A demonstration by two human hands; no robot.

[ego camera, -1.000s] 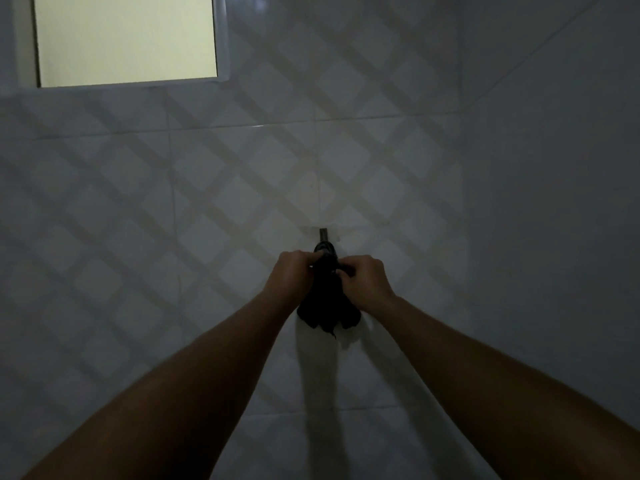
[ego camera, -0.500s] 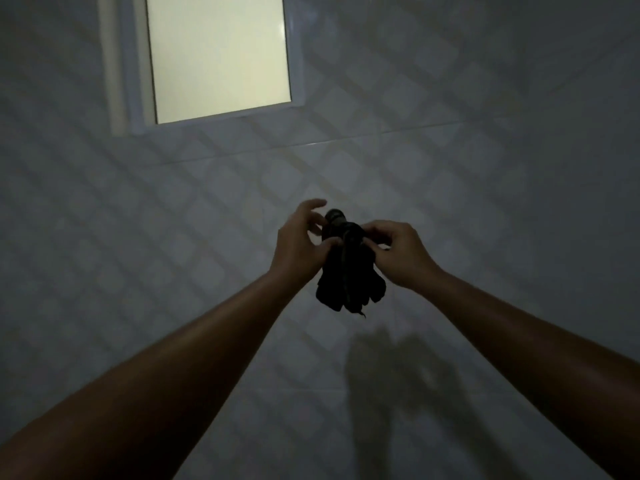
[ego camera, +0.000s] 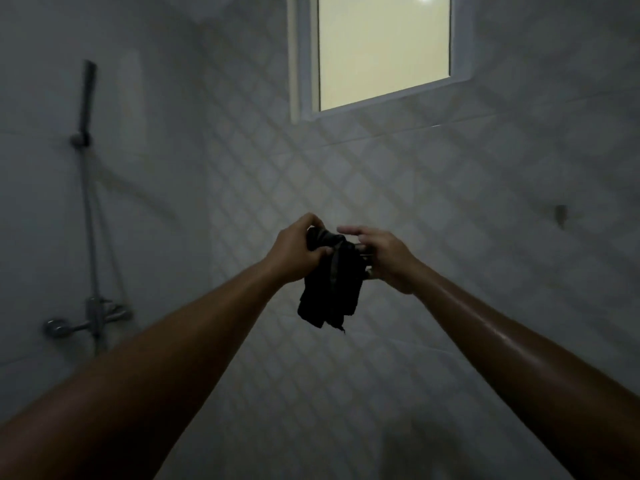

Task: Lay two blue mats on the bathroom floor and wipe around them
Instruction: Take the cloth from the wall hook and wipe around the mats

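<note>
The left hand [ego camera: 294, 251] curls round the top of a dark cloth [ego camera: 332, 292], which hangs bunched below it. The right hand [ego camera: 388, 258] lies against the cloth's right side with its upper fingers straight; whether it grips cannot be told. Behind them is a tiled wall [ego camera: 433, 209], with a window [ego camera: 381, 50] above.

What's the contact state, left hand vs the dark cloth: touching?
Touching. The head view shows the left hand gripping the top of the dark cloth, with its thumb and fingers curled round the fabric.

Both arms stretch forward, left hand [ego camera: 296, 252] gripping a dark cloth [ego camera: 332, 292], right hand [ego camera: 389, 263] with fingers [ego camera: 348, 231] loosely extended.
</note>
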